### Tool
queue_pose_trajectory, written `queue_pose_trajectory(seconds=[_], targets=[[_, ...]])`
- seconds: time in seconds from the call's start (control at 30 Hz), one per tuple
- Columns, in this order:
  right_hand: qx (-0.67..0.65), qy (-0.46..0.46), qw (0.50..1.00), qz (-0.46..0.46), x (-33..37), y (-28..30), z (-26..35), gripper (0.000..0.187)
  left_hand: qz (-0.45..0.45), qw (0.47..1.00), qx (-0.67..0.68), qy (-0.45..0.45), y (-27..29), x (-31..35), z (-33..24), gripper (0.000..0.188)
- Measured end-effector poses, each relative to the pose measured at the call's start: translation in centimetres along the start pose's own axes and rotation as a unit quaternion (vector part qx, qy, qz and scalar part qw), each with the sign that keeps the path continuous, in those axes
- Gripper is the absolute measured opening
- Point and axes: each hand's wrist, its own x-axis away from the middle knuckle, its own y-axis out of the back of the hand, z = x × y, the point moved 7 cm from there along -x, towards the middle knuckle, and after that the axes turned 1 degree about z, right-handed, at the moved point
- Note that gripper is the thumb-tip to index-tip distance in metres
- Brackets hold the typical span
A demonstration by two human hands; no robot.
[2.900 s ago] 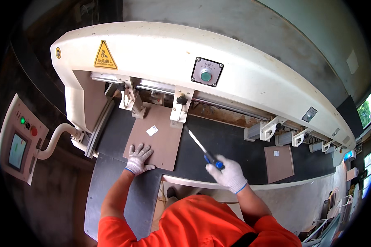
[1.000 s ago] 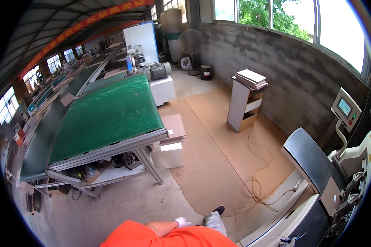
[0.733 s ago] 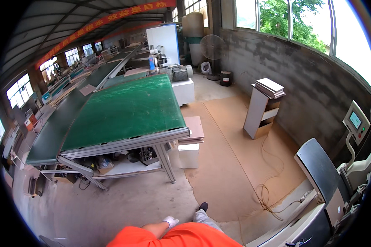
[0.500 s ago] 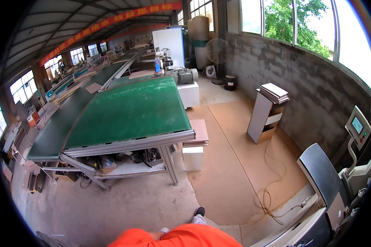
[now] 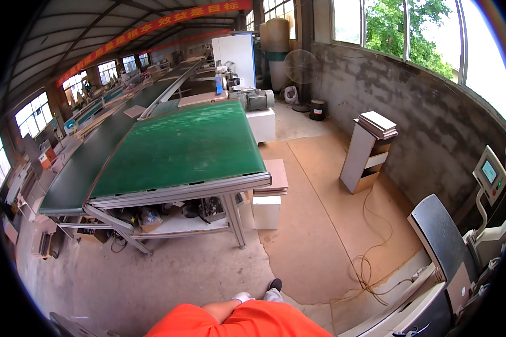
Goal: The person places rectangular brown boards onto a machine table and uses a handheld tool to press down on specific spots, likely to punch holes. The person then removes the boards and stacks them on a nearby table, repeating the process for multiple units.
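My left hand [image 5: 242,296], in a white glove, hangs low in front of my orange shirt [image 5: 247,320], close to my dark shoe [image 5: 274,285]. Its fingers are too small and partly hidden, so their pose is unclear. Nothing shows in it. No part of my right hand appears. Ahead of me stands a conveyor table with a green belt [image 5: 180,149] on a metal frame. Beside its right corner, pinkish-brown panels [image 5: 275,174] lie stacked on a white block [image 5: 266,212].
At right, a tall open cabinet carcass [image 5: 357,157] carries stacked boards [image 5: 378,121]. A thin hose [image 5: 365,275] coils on brown sheeting [image 5: 309,224] over the floor. Nearer right is a machine with a control screen [image 5: 489,173]. A motor [image 5: 258,100] and a fan [image 5: 301,67] stand farther back.
My left forearm and gloved hand have come further into view, to the right above my shirt. The whole scene has shifted slightly as my head moved.
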Motion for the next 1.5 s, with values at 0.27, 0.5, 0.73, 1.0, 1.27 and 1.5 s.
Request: queue_pose_trajectory(seconds=[0.27, 0.5, 0.73, 1.0, 1.27, 1.5], targets=[[0.042, 0.000, 0.998, -0.037, 1.3, -0.6, 0.8, 0.071, 0.060, 0.998, -0.024, 0.027, -2.1, -0.2, -0.8, 0.071], [0.059, -0.001, 0.996, -0.074, 1.7, 0.4, -0.5, 0.076, 0.061, 0.995, -0.050, 0.058, -2.5, 1.3, 0.3, 0.070], [-0.059, 0.131, 0.985, -0.097, 2.9, -2.8, -1.5, 0.058, 0.120, 0.986, -0.082, 0.078, -1.1, 0.0, -4.1, 0.066], [-0.165, 0.103, 0.974, -0.114, 7.3, -2.1, -0.7, 0.048, 0.135, 0.979, -0.147, -0.038, -3.7, -11.9, -18.2, 0.050], [-0.051, 0.098, 0.991, -0.074, 9.9, -4.2, 0.3, 0.035, 0.165, 0.891, -0.265, -0.330, -13.5, -20.8, -53.6, 0.051], [-0.226, 0.148, 0.948, -0.170, 10.1, -3.2, -0.3, 0.040, 0.177, 0.734, -0.255, -0.605, -30.5, -8.7, -83.7, 0.057]])
